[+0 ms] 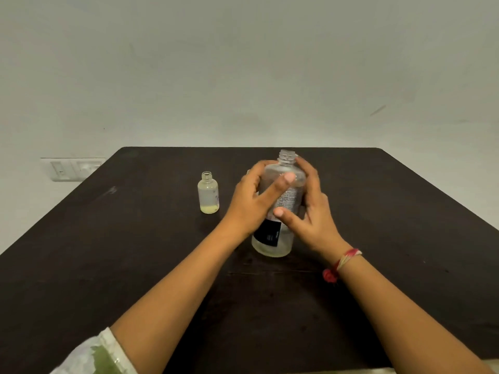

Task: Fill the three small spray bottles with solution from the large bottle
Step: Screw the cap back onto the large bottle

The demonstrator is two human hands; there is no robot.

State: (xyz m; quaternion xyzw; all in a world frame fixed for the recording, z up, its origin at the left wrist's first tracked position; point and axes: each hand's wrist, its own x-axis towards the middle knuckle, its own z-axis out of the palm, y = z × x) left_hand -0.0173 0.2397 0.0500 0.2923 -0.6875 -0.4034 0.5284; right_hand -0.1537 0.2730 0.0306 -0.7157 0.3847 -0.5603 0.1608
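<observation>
Clear cylindrical large bottle point(272, 247), threaded neck, held by left hand point(249, 202), right hand point(316, 214)

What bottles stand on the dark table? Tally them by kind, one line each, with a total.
Large clear bottle, uncapped, black label: 1
Small clear bottle, uncapped, a little yellowish liquid at the bottom: 1
Total: 2
A sliver showing behind the left hand may be another bottle; cannot tell.
</observation>
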